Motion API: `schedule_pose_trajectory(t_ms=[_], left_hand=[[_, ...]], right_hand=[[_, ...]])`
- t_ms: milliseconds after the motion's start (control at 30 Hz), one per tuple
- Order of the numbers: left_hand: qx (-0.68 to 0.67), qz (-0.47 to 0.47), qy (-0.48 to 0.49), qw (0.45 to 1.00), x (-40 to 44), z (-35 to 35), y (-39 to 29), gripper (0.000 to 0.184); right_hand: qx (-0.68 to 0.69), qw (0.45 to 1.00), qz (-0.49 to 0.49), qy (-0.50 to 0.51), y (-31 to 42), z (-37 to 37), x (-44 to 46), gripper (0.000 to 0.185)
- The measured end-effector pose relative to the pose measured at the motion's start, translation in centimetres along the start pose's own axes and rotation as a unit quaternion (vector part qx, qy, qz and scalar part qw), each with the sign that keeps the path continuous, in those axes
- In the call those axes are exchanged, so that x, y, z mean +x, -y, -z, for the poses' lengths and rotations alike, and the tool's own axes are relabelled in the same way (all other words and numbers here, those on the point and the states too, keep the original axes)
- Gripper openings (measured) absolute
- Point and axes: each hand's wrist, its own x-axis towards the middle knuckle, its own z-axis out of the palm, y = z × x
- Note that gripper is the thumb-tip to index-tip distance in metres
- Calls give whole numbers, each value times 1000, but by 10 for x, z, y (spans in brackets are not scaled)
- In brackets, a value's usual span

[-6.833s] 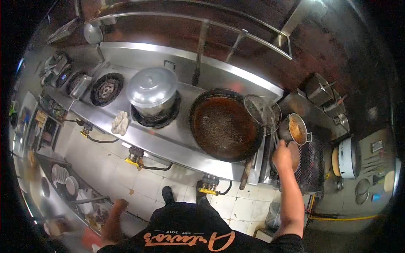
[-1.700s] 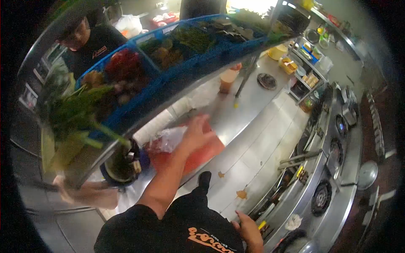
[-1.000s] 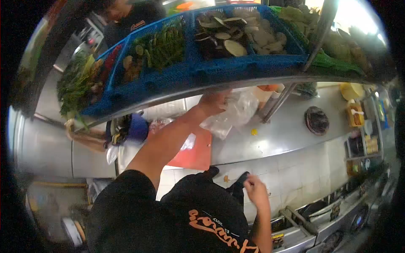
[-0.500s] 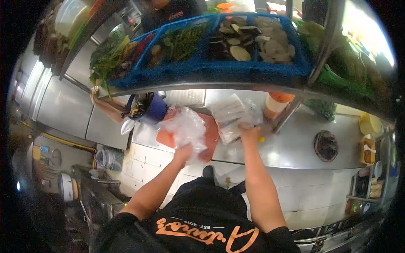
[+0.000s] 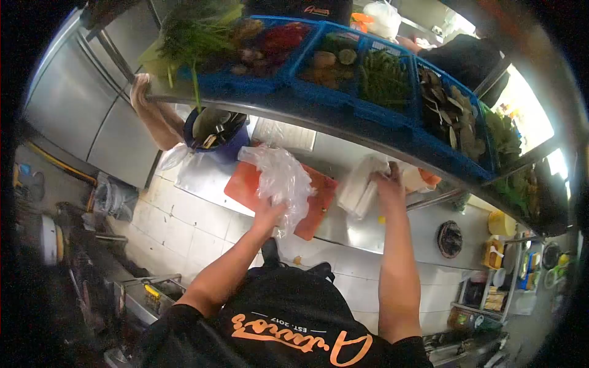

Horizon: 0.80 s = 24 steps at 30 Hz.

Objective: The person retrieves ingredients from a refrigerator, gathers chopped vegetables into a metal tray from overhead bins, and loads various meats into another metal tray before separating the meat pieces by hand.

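Observation:
Crumpled clear plastic bags (image 5: 285, 175) lie bunched over a red cutting board (image 5: 242, 186) on the steel counter. My left hand (image 5: 270, 213) is closed on their near edge. To the right of the board is a white packet wrapped in clear plastic (image 5: 358, 189). My right hand (image 5: 388, 186) grips the right side of this packet with bent fingers; its contents cannot be made out.
A blue bucket of utensils (image 5: 218, 138) stands left of the board, near another person's arm (image 5: 156, 116). Overhead, a shelf carries blue vegetable crates (image 5: 368, 101). Beyond the packet sits an orange-topped container (image 5: 420, 179). A dark round object (image 5: 450, 239) lies farther right.
The view has turned, tilting the shelf and counter. My left hand still holds the plastic bags. My right hand has shifted toward the far right side of the white packet.

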Motion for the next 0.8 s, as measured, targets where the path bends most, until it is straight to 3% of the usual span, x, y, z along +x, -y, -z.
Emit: schedule_pose_trajectory(t_ms=[67, 167, 267, 300, 333, 367, 400, 433, 500, 533, 600, 700, 733, 800], left_hand=[[-20, 60, -3, 998, 11, 5, 4, 56], [-45, 31, 71, 996, 15, 22, 0, 62], [107, 32, 85, 990, 21, 37, 5, 64], [124, -1, 85, 989, 15, 29, -11, 66], [138, -34, 84, 986, 1, 14, -44, 67], [153, -66, 83, 982, -6, 5, -61, 69], [162, -132, 117, 971, 11, 7, -28, 77], [174, -114, 133, 969, 17, 2, -14, 77], [203, -80, 168, 961, 22, -16, 1, 77], [219, -54, 179, 958, 11, -31, -28, 63], [299, -43, 196, 933, 41, -29, 5, 53], [352, -95, 123, 923, 41, -36, 8, 42], [362, -125, 99, 918, 36, -40, 8, 44], [414, -210, 90, 881, 27, -55, -3, 46]], right_hand=[[16, 1000, -7, 26, 20, -4, -3, 65], [79, 994, -52, 56, 36, -13, -15, 63], [62, 993, -83, 62, 26, -5, -24, 62], [-117, 993, 0, 8, 14, -5, -34, 61], [-294, 951, 83, -43, -4, -4, -44, 61], [-459, 869, 161, -91, -24, -5, -53, 60], [-439, 882, 169, -29, -49, -13, -61, 58], [-416, 892, 175, 32, -67, -27, -71, 57], [-146, 978, -32, 146, -66, -64, -94, 50], [-176, 979, -7, 103, -85, -67, -90, 49], [-235, 971, 47, 24, -131, -65, -68, 46], [-145, 989, 21, -23, -130, -35, -74, 36], [-63, 996, -55, -38, -81, -38, -85, 27], [15, 986, -147, -77, -69, -23, -84, 19]])
